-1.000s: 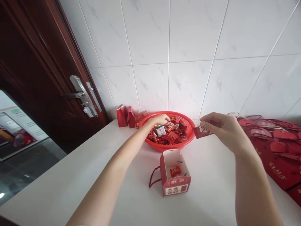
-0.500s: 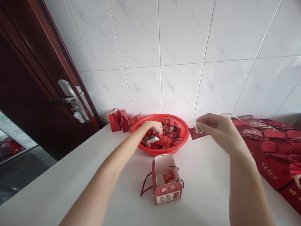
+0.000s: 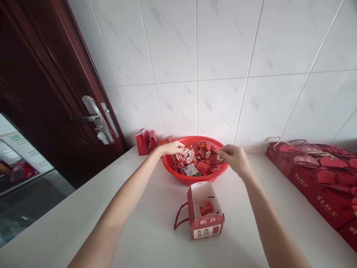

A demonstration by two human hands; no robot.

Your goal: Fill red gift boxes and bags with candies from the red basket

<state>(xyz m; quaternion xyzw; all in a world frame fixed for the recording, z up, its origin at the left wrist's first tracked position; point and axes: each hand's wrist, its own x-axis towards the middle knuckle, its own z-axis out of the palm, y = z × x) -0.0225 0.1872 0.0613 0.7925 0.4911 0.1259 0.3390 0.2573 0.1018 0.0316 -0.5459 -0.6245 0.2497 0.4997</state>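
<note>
My left hand (image 3: 174,148) is at the left side of a red plastic basket (image 3: 195,181) full of wrapped sweets, its fingers closed on a round red-and-white packet (image 3: 185,155). At the basket's right rim, my right hand (image 3: 233,155) pinches a small dark red packet (image 3: 218,158) over the sweets. In front of the basket stands an open red-and-white box (image 3: 206,227) with cord handles. One red wrapped sweet (image 3: 206,209) lies inside that box. A blue-and-white packet (image 3: 191,170) rests on the sweets near the basket's front.
Small red boxes (image 3: 143,142) stand against the tiled wall, left of the basket. Rows of filled-out red gift boxes (image 3: 320,197) with cords line the right of the white table (image 3: 150,230). A dark wooden door (image 3: 47,85) with a key in its lock is at the left.
My right hand has moved left with the dark red packet, from beside the basket to over it. My left hand has risen from among the sweets with the round packet. The view has shifted slightly.
</note>
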